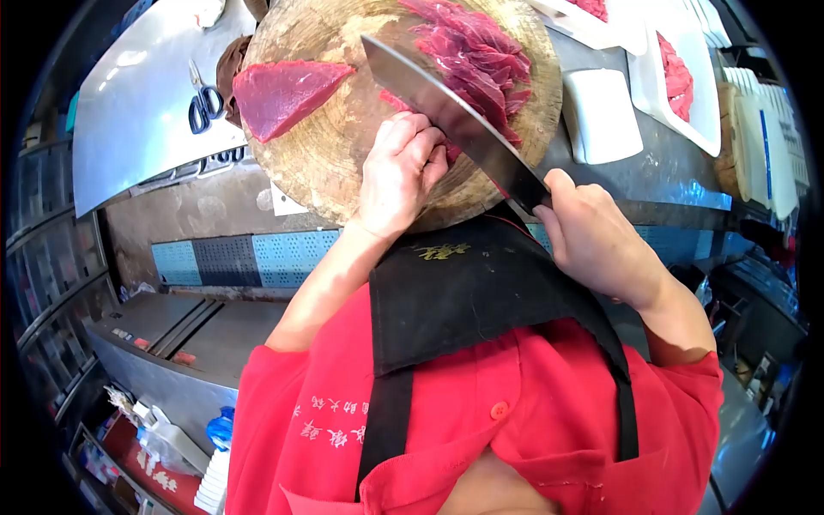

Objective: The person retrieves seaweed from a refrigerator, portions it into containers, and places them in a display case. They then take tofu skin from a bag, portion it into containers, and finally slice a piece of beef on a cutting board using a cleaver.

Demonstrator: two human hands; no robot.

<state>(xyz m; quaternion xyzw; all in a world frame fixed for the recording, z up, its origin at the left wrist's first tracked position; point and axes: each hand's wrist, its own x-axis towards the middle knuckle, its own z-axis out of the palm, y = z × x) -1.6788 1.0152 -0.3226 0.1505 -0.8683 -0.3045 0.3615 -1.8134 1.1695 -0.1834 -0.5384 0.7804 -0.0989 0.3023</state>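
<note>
My right hand (601,236) is wrapped around the handle of a wide cleaver (455,116), whose blade slants up and left over the round wooden chopping block (330,184). Curled fingers of my left hand (399,167) press on a piece of raw red meat (393,100) right beside the blade; hand and cleaver hide most of that piece. Left of it on the block lies a larger chunk of red meat (287,94). Beyond the blade, at the right side of the block, thin meat slices (476,60) are heaped.
Black-handled scissors (204,103) lie on the metal sheet (129,112) at left. Right of the block stand a white container (603,116) and a white tray (704,112) holding red meat. Stacked white trays (777,142) are at far right.
</note>
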